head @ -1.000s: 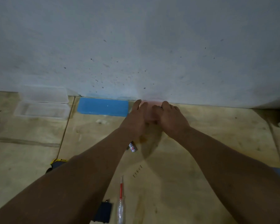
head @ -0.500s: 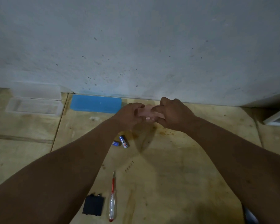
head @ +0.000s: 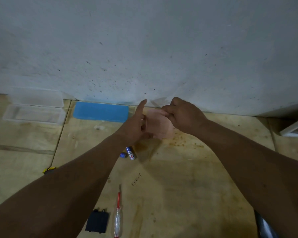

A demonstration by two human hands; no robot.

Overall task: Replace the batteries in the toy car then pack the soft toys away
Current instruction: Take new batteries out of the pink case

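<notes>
- Pink toy car (head: 157, 125) was held above the plywood floor (head: 187, 186) by both hands.
- Left hand (head: 136, 127) gripped it, forefinger straight.
- Right hand (head: 184, 114) pinched its top edge.

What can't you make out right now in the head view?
- Pink object: blurred, half covered by left hand and right hand.
- Second battery: left forearm hides most.
- Yellow-black item: forearm covers it.
- Screws: too small to count.
</notes>
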